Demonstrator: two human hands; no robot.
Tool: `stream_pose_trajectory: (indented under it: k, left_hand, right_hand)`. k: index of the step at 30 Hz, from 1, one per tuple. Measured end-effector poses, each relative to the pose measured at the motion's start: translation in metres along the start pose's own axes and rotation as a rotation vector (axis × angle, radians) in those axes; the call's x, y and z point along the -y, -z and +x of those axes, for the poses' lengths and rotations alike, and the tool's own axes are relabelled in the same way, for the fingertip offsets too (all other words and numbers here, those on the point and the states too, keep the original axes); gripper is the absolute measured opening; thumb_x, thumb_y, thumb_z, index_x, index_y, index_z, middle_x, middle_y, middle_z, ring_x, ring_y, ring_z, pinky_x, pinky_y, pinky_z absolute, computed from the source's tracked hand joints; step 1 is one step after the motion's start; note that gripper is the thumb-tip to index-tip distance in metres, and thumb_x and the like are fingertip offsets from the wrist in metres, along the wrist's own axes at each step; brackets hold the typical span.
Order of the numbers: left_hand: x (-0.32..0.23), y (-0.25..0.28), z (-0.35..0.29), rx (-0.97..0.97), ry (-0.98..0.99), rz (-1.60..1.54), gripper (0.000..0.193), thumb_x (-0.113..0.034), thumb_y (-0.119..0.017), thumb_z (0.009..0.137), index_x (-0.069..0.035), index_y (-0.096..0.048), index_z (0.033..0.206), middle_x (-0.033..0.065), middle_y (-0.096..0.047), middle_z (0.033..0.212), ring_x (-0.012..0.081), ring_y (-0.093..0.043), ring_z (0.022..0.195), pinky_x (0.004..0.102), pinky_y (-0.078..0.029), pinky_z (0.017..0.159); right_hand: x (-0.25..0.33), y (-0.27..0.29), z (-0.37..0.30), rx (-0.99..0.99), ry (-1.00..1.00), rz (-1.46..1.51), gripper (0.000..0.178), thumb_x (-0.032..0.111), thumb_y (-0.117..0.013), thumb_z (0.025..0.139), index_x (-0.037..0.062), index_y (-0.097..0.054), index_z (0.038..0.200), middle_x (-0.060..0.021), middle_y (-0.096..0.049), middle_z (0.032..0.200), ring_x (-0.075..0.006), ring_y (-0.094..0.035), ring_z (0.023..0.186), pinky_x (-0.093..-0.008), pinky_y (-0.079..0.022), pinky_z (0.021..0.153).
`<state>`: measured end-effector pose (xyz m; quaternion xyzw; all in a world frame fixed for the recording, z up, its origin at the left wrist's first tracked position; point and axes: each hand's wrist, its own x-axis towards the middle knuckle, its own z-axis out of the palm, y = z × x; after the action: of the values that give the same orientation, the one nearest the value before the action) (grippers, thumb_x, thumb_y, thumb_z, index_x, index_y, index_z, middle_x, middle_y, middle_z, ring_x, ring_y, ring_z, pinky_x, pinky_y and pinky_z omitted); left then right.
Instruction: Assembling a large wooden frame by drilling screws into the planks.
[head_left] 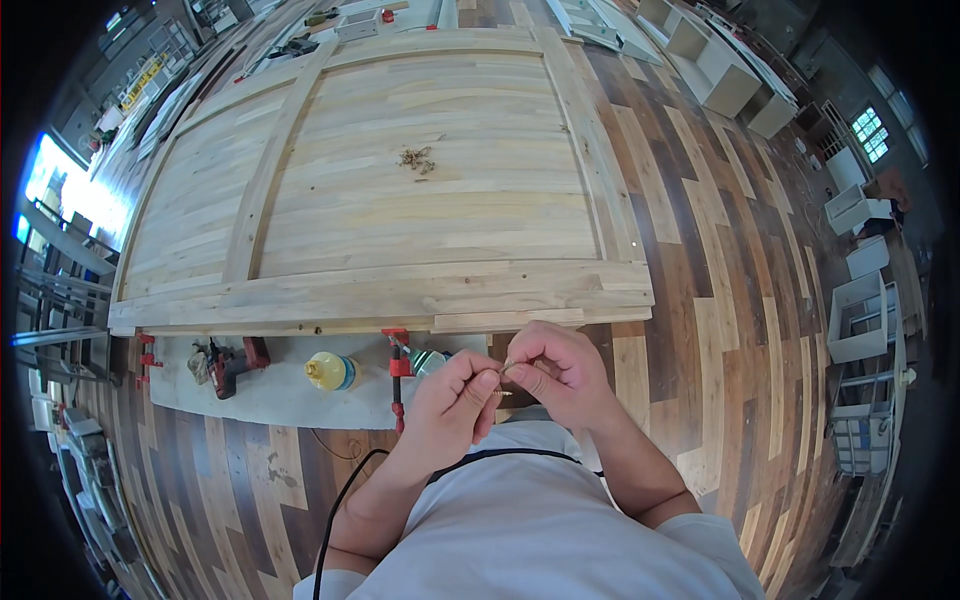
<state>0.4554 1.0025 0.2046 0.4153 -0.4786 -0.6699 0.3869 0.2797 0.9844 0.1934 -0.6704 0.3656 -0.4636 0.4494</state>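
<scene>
My left hand point(452, 402) and my right hand point(562, 378) meet just off the near edge of a large framed wooden panel point(430, 215). Thumbs and forefingers of both pinch together at one spot, around something small and thin that I cannot make out. Below the fingertips of my left hand a short, pale, screw-like tip point(503, 393) shows. On the panel, beyond my hands, lies a small heap of brownish bits, perhaps screws point(417, 160). A narrow wood strip point(508, 320) runs along the panel's near edge, close to my right hand.
Under the near edge, a pale board point(280, 385) carries a red cordless drill point(238, 367) and a yellowish bottle point(330, 371). Red clamps point(398, 368) grip the edge. A dark cable point(335, 510) passes my left arm. White cabinet carcasses point(700, 65) stand at the far right.
</scene>
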Motion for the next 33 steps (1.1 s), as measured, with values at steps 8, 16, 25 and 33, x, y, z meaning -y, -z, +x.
stream_pose_trajectory:
  k: [8,16,25,33]
  left_hand:
    - [0.0,0.008,0.002,0.27,0.237,-0.455,0.023,-0.022,-0.037,0.099,-0.003,-0.05,0.093,-0.0022,-0.038,0.06,0.0042,-0.029,0.043,0.0189,-0.024,0.038]
    - [-0.001,0.005,0.003,0.23,0.247,-0.515,0.021,-0.021,-0.039,0.098,-0.004,-0.049,0.092,-0.0023,-0.035,0.061,0.0046,-0.028,0.043,0.0192,-0.024,0.038]
    - [0.004,0.0,0.004,0.055,0.089,-0.283,0.014,-0.015,-0.044,0.096,-0.004,-0.05,0.092,-0.0022,-0.042,0.063,0.0037,-0.033,0.046,0.0187,-0.028,0.04]
    - [0.007,-0.002,0.006,-0.109,-0.292,0.44,0.008,-0.007,-0.056,0.088,-0.002,-0.051,0.088,0.0084,-0.053,0.064,0.015,-0.048,0.047,0.0286,-0.037,0.044]
  right_hand:
    - [0.001,-0.002,-0.003,0.051,0.012,0.101,0.006,0.005,-0.056,0.084,0.0025,-0.051,0.081,-0.0047,-0.05,0.075,-0.0128,-0.047,0.061,-0.024,-0.039,0.054]
    - [-0.002,0.001,-0.005,-0.017,-0.012,0.079,0.005,0.005,-0.057,0.084,0.002,-0.052,0.083,-0.0032,-0.05,0.078,-0.009,-0.045,0.063,-0.0215,-0.037,0.054]
    - [0.004,-0.006,-0.004,-0.056,-0.213,0.308,0.008,-0.002,-0.061,0.082,-0.0006,-0.06,0.09,-0.003,-0.057,0.084,-0.0065,-0.053,0.071,-0.0182,-0.043,0.059]
    - [0.014,-0.004,-0.001,-0.118,-0.284,0.207,0.004,-0.003,-0.062,0.079,-0.0004,-0.062,0.083,-0.0019,-0.059,0.077,-0.0061,-0.053,0.07,-0.0185,-0.042,0.059]
